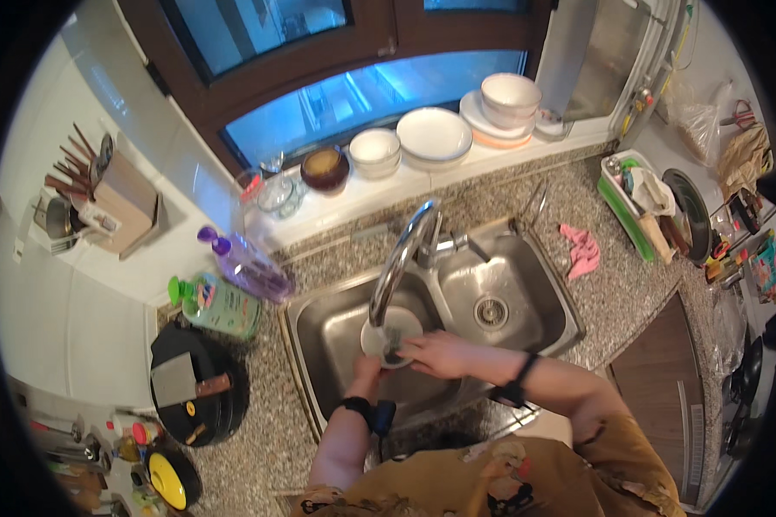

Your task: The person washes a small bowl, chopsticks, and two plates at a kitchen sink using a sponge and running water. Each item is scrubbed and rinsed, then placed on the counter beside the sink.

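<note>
A small round white dish (404,321) is tilted under the spout of the chrome faucet (401,252), over the left basin of the steel double sink (336,342). My left hand (368,373) grips the dish at its lower left rim. My right hand (436,354) reaches in from the right, its fingertips inside the dish on something dark and blurred; I cannot tell what it is. The right basin (465,291) shows its drain strainer (491,313).
White bowls (375,152), a plate (434,134) and glasses (277,194) line the windowsill. Soap bottles (223,310) and a cleaver (176,381) on a black round lid or pan are left of the sink. A pink cloth (581,251) lies right, near a green-and-white container (627,210).
</note>
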Demonstrator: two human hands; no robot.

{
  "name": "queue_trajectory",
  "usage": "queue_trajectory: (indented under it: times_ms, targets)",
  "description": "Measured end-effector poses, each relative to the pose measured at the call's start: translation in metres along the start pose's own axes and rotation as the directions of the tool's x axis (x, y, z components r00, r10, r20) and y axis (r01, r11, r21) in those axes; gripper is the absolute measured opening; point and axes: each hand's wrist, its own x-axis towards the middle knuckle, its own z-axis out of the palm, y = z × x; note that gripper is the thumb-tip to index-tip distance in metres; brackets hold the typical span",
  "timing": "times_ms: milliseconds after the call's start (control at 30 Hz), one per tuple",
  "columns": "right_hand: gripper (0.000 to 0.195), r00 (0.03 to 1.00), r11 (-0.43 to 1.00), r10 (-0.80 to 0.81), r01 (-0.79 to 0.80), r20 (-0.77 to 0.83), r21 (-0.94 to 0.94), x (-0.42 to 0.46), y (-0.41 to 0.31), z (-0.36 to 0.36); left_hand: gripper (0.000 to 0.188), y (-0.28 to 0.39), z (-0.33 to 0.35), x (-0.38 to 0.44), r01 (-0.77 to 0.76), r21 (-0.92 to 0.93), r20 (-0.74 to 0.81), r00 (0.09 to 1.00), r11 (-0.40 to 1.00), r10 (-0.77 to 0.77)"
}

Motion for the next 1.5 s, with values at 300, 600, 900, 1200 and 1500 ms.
queue_trajectory:
  times_ms: [300,600,900,1200,1500]
  targets:
    - [0.037,0.978,0.957,0.119,-0.159,0.170,0.244,0.065,0.017,0.105,0.031,0.001,-0.012,-0.041,-0.207,0.482,-0.167,0.932,0.851,0.322]
    - [0.012,0.962,0.910,-0.207,0.257,0.178,-0.325,0.025,0.002,0.060,0.030,0.018,-0.029,-0.068,-0.178,0.385,-0.224,0.934,0.906,0.279]
    - [0.019,0.985,0.979,-0.173,0.169,-0.024,-0.115,0.017,-0.038,0.070,0.052,0.021,0.007,-0.120,-0.055,-0.513,0.046,0.995,0.857,0.092]
    - [0.029,0.898,0.903,-0.280,0.366,0.340,-0.224,0.022,-0.016,0.033,0.059,0.023,-0.027,-0.121,-0.028,-0.204,0.025,0.999,0.979,0.034]
    - [0.030,0.998,0.983,-0.056,0.055,0.004,0.178,0.024,-0.083,0.064,0.056,-0.007,-0.022,-0.109,-0.230,-0.583,-0.057,0.968,0.779,0.243]
